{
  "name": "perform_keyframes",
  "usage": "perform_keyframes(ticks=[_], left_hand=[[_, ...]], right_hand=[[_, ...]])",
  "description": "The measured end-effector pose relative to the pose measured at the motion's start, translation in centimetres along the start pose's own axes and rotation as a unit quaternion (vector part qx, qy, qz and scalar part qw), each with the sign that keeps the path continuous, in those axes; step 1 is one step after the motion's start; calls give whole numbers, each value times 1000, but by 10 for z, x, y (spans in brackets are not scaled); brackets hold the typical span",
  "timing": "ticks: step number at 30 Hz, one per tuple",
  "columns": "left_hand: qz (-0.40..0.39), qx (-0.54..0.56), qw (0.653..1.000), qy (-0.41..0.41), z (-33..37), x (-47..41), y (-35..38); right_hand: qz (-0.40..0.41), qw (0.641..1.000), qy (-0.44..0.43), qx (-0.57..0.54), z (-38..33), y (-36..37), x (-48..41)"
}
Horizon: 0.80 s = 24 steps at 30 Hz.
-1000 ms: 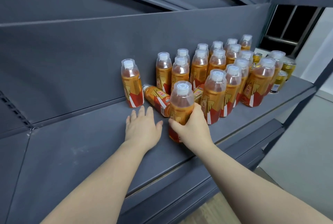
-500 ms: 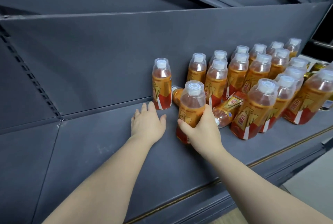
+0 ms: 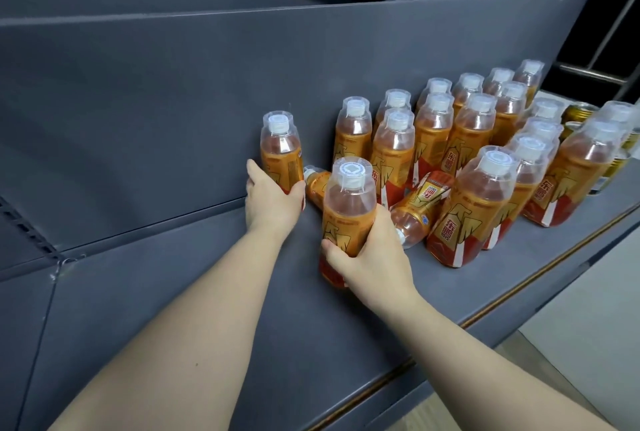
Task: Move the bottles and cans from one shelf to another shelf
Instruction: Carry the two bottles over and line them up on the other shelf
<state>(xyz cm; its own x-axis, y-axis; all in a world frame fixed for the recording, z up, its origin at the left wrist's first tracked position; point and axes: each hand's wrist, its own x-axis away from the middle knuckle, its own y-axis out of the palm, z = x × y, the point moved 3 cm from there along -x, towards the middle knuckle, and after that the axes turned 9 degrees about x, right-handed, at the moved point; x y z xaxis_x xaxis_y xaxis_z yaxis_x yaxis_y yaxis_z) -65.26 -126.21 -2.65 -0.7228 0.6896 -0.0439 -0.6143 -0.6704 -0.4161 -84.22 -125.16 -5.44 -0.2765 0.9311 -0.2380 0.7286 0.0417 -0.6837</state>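
On the grey shelf (image 3: 156, 274), the left hand (image 3: 273, 200) has left the bare surface and now curls round the end bottle (image 3: 281, 150). The right hand (image 3: 372, 254) still grips the front bottle (image 3: 348, 202) beside it. Both bottles look ready to lift.

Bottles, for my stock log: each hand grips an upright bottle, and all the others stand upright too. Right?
Not all. In the head view the left hand grips the upright end bottle and the right hand the upright front bottle, but two others lie on their sides: a tipped bottle beside the right hand, a second tipped bottle between the hands.
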Motion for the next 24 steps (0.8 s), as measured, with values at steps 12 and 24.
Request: perform_keyframes(ticks=[12,24], left_hand=[[19,21,999,16,8,-20,0],[30,19,998,50,1,20,-20]], right_hand=[[-5,1000,-1,7,0,1,0],[5,1000,-4,-30,-4,1,0]])
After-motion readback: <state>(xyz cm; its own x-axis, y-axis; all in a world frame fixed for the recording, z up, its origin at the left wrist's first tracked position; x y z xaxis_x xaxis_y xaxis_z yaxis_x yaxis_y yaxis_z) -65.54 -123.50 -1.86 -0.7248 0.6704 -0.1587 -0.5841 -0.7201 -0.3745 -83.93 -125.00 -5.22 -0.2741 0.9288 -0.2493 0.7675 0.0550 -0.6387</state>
